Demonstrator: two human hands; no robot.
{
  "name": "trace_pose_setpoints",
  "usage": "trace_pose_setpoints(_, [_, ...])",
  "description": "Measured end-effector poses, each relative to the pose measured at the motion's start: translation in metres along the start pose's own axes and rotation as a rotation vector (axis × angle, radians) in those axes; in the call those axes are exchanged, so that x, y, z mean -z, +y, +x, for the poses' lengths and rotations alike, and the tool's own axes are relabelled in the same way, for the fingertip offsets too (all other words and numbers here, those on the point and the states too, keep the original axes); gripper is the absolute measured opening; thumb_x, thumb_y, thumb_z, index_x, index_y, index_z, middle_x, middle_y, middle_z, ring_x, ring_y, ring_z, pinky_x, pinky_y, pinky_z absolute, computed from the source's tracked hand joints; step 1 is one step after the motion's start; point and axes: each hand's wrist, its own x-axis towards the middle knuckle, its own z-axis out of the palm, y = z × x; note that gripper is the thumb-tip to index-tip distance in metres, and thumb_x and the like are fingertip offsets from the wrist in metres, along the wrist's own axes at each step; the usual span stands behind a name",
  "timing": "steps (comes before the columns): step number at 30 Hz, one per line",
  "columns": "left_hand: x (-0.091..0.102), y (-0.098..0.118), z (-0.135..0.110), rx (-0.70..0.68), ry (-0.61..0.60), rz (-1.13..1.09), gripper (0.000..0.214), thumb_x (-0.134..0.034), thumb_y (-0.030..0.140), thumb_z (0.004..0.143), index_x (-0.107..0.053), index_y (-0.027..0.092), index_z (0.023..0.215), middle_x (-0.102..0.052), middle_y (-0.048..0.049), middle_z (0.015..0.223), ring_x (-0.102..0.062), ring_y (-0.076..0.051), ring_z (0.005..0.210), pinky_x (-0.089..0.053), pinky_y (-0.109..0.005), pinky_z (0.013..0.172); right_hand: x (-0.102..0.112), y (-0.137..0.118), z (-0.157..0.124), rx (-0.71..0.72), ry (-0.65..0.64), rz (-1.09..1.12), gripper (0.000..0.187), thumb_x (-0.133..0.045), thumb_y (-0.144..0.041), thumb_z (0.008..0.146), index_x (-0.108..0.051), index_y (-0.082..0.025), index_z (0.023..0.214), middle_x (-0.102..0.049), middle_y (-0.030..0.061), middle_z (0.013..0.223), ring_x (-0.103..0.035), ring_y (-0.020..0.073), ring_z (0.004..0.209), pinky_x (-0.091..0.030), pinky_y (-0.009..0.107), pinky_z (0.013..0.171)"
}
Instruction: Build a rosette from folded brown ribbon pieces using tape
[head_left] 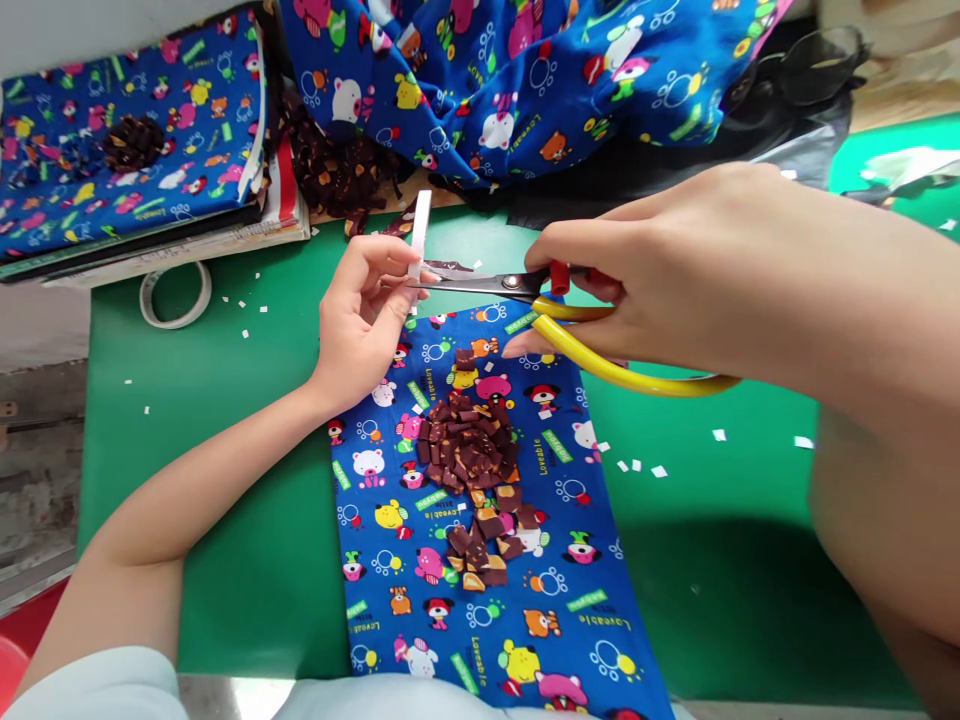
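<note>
My left hand pinches a narrow white strip that stands up from its fingertips. Scissors with dark blades and yellow and red handles are in my right hand. Their blades reach the lower part of the strip, beside my left thumb; how far apart the blades are is hard to see. Below my hands lies a blue cloth printed with cartoon animals. A heap of small brown fabric pieces rests on it, and a looser group of brown and orange pieces sits nearer me.
A roll of white tape lies on the green table, with small white bits scattered around. At the back left, a stack of papers carries another printed cloth. Bunched printed cloth and brown fabric scraps stand behind.
</note>
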Motion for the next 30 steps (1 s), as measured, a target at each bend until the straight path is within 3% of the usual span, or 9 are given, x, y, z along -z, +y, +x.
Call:
trace_pose_setpoints(8, [0.0004, 0.001, -0.0004, 0.018, -0.003, 0.048, 0.012, -0.055, 0.032, 0.095, -0.051, 0.029, 0.106, -0.064, 0.0011, 0.098, -0.071, -0.011, 0.091, -0.061, -0.022, 0.075, 0.0002, -0.0009, 0.0009, 0.018, 0.034, 0.014, 0.01, -0.047, -0.026, 0.075, -0.054, -0.022, 0.08, -0.036, -0.0012, 0.056, -0.02, 0.01, 0.051, -0.018, 0.026, 0.049])
trace_pose_setpoints(20, [0.0, 0.0028, -0.0016, 0.052, -0.025, 0.073, 0.013, -0.054, 0.036, 0.095, -0.05, 0.029, 0.105, -0.063, 0.001, 0.097, -0.07, -0.009, 0.084, -0.062, -0.024, 0.075, 0.0002, -0.0016, 0.0027, -0.045, -0.046, 0.038, 0.016, -0.064, -0.034, 0.078, -0.056, -0.022, 0.085, -0.039, -0.0029, 0.057, -0.023, 0.0086, 0.05, -0.021, 0.025, 0.049])
trace_pose_setpoints(30, [0.0005, 0.001, -0.0023, 0.051, -0.043, 0.014, 0.013, -0.055, 0.03, 0.095, -0.051, 0.03, 0.107, -0.063, 0.0021, 0.097, -0.069, -0.009, 0.083, -0.061, -0.026, 0.078, 0.0007, 0.0001, 0.0025, -0.006, -0.048, 0.012, 0.011, -0.058, -0.031, 0.077, -0.052, -0.022, 0.079, -0.038, -0.0028, 0.058, -0.018, 0.0078, 0.051, -0.017, 0.024, 0.05])
